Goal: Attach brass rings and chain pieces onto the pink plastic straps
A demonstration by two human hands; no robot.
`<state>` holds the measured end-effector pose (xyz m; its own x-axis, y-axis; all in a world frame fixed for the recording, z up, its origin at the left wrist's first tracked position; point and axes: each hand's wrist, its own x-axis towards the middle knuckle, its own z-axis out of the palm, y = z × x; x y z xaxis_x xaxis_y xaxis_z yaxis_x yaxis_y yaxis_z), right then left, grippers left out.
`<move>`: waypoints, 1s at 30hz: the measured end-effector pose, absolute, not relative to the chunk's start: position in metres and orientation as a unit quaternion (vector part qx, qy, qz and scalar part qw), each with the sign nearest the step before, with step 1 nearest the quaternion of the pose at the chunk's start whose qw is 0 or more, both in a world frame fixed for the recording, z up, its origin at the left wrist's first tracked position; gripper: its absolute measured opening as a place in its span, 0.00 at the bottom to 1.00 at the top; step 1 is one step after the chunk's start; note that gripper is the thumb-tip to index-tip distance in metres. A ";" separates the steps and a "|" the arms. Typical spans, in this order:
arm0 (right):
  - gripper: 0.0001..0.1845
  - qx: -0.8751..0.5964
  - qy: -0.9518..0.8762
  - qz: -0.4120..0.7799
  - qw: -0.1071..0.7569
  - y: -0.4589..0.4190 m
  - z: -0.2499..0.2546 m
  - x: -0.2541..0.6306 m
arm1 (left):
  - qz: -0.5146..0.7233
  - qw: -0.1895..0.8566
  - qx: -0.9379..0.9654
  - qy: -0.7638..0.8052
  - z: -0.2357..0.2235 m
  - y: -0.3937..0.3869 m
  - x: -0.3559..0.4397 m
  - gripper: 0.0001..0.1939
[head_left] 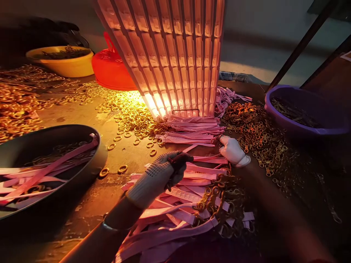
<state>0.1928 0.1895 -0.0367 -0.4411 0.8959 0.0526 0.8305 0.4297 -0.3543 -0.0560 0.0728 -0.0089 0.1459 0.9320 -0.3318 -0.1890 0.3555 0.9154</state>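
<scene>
Both my hands wear white knit gloves. My left hand (161,177) is curled closed above a heap of pink straps (175,215) at the table's front, its dark fingertips pinched on something I cannot make out. My right hand (232,150) is closed too, its fingers down at the edge of a pile of brass clasps (257,135) and next to a stack of folded pink straps (192,129). What it holds is hidden. More clasps fixed to straps (219,201) lie between my forearms.
A tall rack hung with rows of pink straps (178,54) stands behind, lit from within. Loose brass rings (131,117) cover the left table. A dark bowl with straps (16,153) sits front left, a yellow bowl (63,65) and red lid (109,69) behind, a purple tub (304,109) right.
</scene>
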 end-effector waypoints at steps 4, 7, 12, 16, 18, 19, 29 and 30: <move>0.07 -0.538 -0.829 0.135 0.071 0.251 -0.064 0.189 | 0.426 0.658 0.340 0.520 -0.012 0.083 -0.064 0.20; 0.14 -0.552 -0.818 0.151 0.053 0.268 -0.077 0.178 | 0.408 0.668 0.330 0.528 -0.009 0.088 -0.062 0.22; 0.22 -0.570 -0.801 0.176 0.044 0.272 -0.081 0.167 | 0.377 0.649 0.351 0.559 -0.010 0.100 -0.060 0.15; 0.15 -0.552 -0.810 0.189 0.058 0.259 -0.080 0.165 | 0.369 0.640 0.364 0.567 -0.015 0.102 -0.058 0.11; 0.12 -0.543 -0.814 0.187 0.092 0.248 -0.075 0.164 | 0.386 0.658 0.360 0.538 -0.019 0.100 -0.060 0.10; 0.11 -0.535 -0.816 0.186 0.116 0.241 -0.070 0.164 | 0.401 0.673 0.349 0.515 -0.021 0.099 -0.063 0.10; 0.14 -0.257 -0.861 0.374 0.229 0.089 0.039 0.186 | 0.520 0.768 0.096 0.361 -0.043 0.110 -0.069 0.04; 0.10 -0.274 -0.867 0.361 0.209 0.074 0.035 0.190 | 0.526 0.763 0.098 0.362 -0.042 0.112 -0.070 0.05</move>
